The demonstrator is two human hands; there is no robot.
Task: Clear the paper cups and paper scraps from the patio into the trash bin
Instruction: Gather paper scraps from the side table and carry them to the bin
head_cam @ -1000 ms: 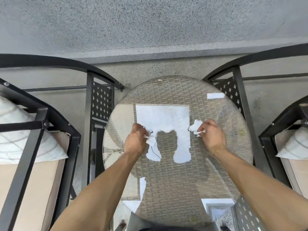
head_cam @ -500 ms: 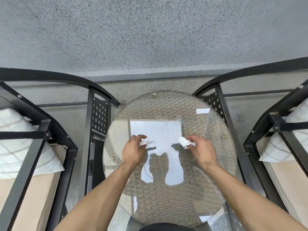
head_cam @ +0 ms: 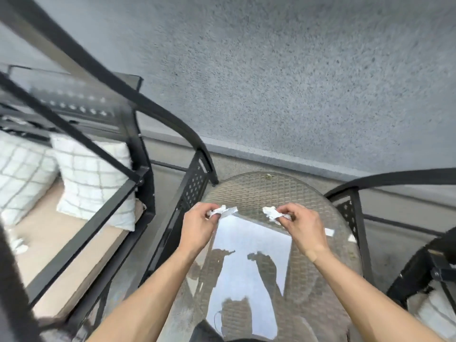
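My left hand [head_cam: 198, 224] pinches a crumpled white paper scrap [head_cam: 217, 210] above the left side of the round glass-topped wicker table [head_cam: 318, 262]. A second crumpled white paper scrap [head_cam: 271, 213] is pinched in the fingers of my right hand [head_cam: 304, 228], above the table's middle. Both hands are lifted clear of the glass, which mirrors them and the sky. On the beige seat cushion of the left chair, near the frame's left edge, lies another white paper scrap [head_cam: 18, 244]. No cup and no trash bin are in view.
A black metal chair [head_cam: 138, 183] with two white checked pillows [head_cam: 93, 181] stands left of the table. Another black chair [head_cam: 419, 262] stands at the right. A grey textured wall [head_cam: 296, 82] rises behind, with concrete floor at its foot.
Both hands have lifted the paper scraps off the glass and spread a little apart. The view has swung to the left and tilted, bringing the left chair's pillows and cushion into sight.
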